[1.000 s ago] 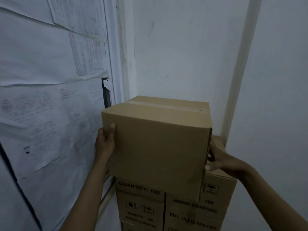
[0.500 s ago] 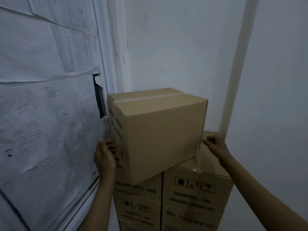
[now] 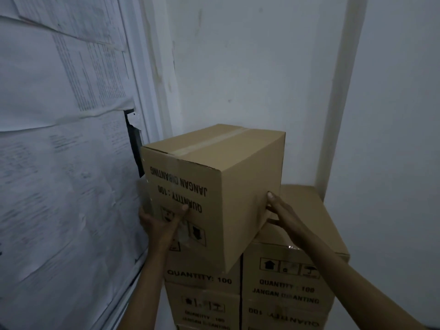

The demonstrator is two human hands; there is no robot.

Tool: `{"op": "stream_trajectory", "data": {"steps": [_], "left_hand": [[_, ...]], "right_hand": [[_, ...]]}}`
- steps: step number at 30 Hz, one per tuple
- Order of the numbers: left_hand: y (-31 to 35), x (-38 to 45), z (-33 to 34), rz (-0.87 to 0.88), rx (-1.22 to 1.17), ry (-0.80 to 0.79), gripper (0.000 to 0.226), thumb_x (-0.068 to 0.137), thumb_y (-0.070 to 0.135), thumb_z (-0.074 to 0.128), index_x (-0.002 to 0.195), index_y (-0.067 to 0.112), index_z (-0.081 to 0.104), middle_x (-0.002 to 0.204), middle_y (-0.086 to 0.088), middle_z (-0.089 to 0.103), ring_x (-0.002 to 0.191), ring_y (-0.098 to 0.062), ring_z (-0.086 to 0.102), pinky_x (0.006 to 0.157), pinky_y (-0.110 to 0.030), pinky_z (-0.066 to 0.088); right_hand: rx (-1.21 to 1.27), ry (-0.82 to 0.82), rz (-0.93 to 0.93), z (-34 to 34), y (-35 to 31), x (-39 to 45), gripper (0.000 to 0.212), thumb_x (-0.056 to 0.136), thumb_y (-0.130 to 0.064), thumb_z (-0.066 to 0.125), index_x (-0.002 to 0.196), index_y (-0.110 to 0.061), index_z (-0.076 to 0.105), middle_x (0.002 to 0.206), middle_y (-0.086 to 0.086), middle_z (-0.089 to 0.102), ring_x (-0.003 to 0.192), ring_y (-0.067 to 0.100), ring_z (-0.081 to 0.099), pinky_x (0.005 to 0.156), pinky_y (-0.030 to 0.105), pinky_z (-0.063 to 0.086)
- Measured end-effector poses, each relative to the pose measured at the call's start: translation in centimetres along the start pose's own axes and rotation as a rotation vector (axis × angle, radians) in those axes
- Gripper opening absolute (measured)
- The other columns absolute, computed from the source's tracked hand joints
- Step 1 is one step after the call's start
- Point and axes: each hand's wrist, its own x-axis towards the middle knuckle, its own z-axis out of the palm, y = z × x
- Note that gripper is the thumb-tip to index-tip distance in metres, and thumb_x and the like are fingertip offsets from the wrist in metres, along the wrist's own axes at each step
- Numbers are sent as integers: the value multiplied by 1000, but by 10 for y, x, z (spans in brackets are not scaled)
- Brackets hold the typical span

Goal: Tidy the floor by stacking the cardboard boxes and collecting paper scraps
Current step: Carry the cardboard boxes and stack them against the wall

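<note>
a: why is the top box (image 3: 214,186) skewed on the stack (image 3: 285,282)?

b: likely mid-turn. left hand (image 3: 162,222) presses its printed face, right hand (image 3: 283,213) its lower right edge, both clamped to square it.

Underside of the top box (image 3: 247,186), and whatever it bears on, concealed by its own body. Left hand (image 3: 162,222): fingers wrapped behind the box's far left face, not visible; thumb alone shows. Right hand (image 3: 283,215): palm and fingertips hidden under the box's lower right edge. Stacked boxes (image 3: 290,282) below both hands cut off by the bottom edge. Printed sheets (image 3: 59,151) left of the left hand too fine and blurred to read.
</note>
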Motion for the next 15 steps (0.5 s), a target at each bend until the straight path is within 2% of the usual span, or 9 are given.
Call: {"op": "stream_trajectory", "data": {"steps": [2,5,7,9,11,13,15], "left_hand": [[-5,11,-2,2,32,-14,144,46,51,88,155,21,-1,160,1,13,143,-16,23,116,-39,27],[-18,30,-11,-2,57,-25,155,35,62,93,153,34,-3,160,2,18,144,-18,27,116,-44,30],[-27,39,-17,-16,48,-47,156,33,66,92,151,39,-6,160,3,18,144,-17,28,116,-46,30],[-29,45,-20,-29,4,-93,161,35,60,93,152,33,-14,161,3,14,144,-16,24,117,-42,26],[-36,56,-23,-43,-19,-128,157,44,45,97,152,29,-17,161,2,14,144,-17,23,116,-40,25],[-46,69,-27,-42,-45,-137,155,45,40,98,152,32,-13,160,1,16,144,-18,26,116,-42,27],[-53,78,-30,-42,-63,-134,153,42,40,98,153,31,-6,160,0,20,142,-18,29,114,-41,30]], "right_hand": [[26,9,3,9,-4,9,99,74,-83,53,154,-30,29,158,-7,33,138,14,41,106,43,45],[30,-27,21,29,-13,24,110,68,-85,58,156,-28,25,161,-8,27,143,13,34,112,42,39],[13,-74,36,43,-20,29,111,72,-81,59,158,-25,18,163,-8,20,145,14,30,115,41,34],[-4,-110,42,55,-24,30,111,75,-78,58,159,-22,11,164,-7,15,146,14,26,116,40,33],[-20,-152,13,65,-28,25,119,69,-82,60,159,-25,7,164,-9,12,146,11,24,116,39,32],[-92,-205,-40,72,-28,17,122,65,-85,62,158,-32,3,164,-14,9,148,8,19,120,42,27],[-191,-264,-70,81,-25,10,130,62,-82,68,157,-33,-6,161,-20,2,148,3,11,120,37,23]]}}
